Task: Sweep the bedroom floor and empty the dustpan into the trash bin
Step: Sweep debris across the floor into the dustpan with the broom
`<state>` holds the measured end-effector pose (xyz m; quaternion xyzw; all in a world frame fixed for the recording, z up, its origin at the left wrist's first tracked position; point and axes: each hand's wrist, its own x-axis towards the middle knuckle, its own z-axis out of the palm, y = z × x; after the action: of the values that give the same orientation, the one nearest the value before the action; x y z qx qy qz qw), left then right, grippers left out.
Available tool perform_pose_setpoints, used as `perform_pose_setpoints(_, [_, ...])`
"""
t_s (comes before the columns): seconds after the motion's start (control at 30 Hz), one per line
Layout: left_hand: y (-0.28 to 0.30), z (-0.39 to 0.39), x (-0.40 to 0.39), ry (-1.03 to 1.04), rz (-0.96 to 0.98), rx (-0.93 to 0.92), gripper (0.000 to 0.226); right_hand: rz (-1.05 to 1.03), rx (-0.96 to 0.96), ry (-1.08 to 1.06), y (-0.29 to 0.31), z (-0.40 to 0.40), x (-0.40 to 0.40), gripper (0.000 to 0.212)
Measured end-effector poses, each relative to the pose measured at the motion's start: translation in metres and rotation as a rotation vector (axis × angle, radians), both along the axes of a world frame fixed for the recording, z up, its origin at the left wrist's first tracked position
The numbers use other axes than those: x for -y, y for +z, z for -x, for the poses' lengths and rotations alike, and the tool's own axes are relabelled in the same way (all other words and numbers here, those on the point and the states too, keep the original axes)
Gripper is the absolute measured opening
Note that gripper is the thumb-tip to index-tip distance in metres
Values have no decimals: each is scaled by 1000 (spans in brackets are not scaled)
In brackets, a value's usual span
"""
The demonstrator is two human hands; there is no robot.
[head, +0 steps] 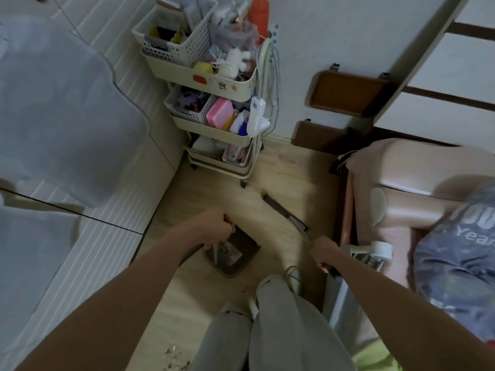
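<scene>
Sweeping step, judged mid-task: left hand (pixel 214 223) fisted on the dustpan (pixel 230 254) handle, pan on the floor by the feet holding debris; right hand (pixel 322 251) fisted on the broom (pixel 285 211) handle, head on floor near cart (pixel 214 84); next likely drawing the head toward the pan.

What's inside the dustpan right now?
The dustpan holds some pale litter, too blurred to identify. The left hand, gripping its upright handle, covers the back edge. More debris lies on the floor by the feet.
</scene>
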<state>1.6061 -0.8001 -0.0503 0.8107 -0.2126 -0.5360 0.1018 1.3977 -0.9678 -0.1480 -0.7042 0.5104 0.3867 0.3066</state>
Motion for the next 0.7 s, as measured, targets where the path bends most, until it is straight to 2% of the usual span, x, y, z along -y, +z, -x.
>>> perform_pose_setpoints(0.03, [-2,1,-1,-4,-9,-17,17,-5,-1,-43,-2,0,3,16])
perform_pose_setpoints(0.1, [-9,-4,0,16,-18,-33,18,-49,-35,-72,-13,-7,0,26])
perform_pose_setpoints(0.2, [-15,-11,6,32,-21,-48,19,-181,-20,76,-43,-19,-15,15])
perform_pose_setpoints(0.3, [-15,-11,11,7,-6,-56,21,-297,47,-13,-34,-30,-31,18])
perform_pose_setpoints(0.37, [-13,-13,11,-11,2,-55,22,-368,96,-145,-12,-34,-33,24])
perform_pose_setpoints(0.53, [-9,-25,-2,-12,17,-71,20,-383,193,-144,32,-22,-39,34])
perform_pose_setpoints(0.63, [-12,-26,-13,7,13,-89,19,-322,208,-88,34,-24,-31,36])
perform_pose_setpoints(0.7, [-15,-25,-20,13,16,-102,18,-239,174,32,21,-33,-23,36])
